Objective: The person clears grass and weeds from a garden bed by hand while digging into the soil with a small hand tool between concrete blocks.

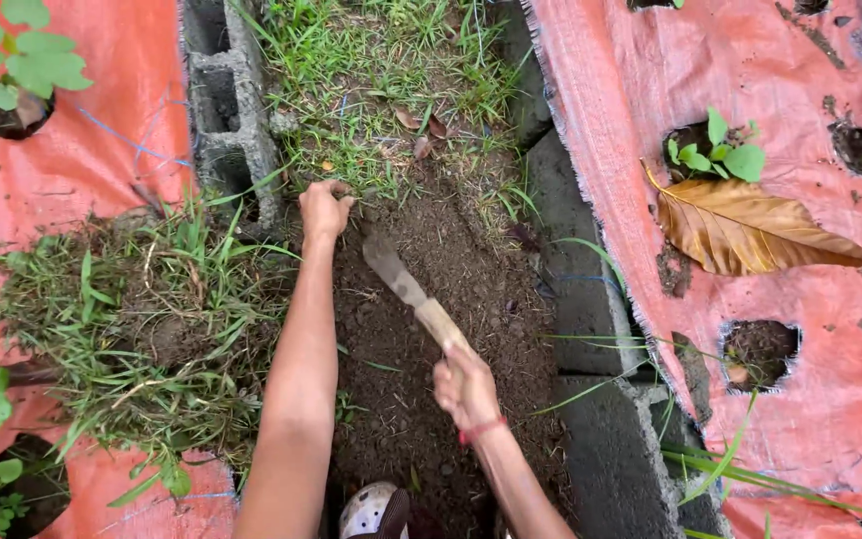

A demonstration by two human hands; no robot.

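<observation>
The right hand clamps a knife pointing to 11 o'clock; the left hand grips grass beside the concrete block.

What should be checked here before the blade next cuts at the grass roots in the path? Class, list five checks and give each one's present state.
1. Right hand closed firmly on the wooden handle of the knife: ok.
2. Left hand gripping the grass tuft at the soil edge: ok.
3. Left hand apart from the blade tip: ok, though close.
4. Shoe behind the blade, out of its path: ok.
5. Blade sharpness: cannot tell.
6. Pulled weed pile lying aside on the orange sheet: ok.
</observation>
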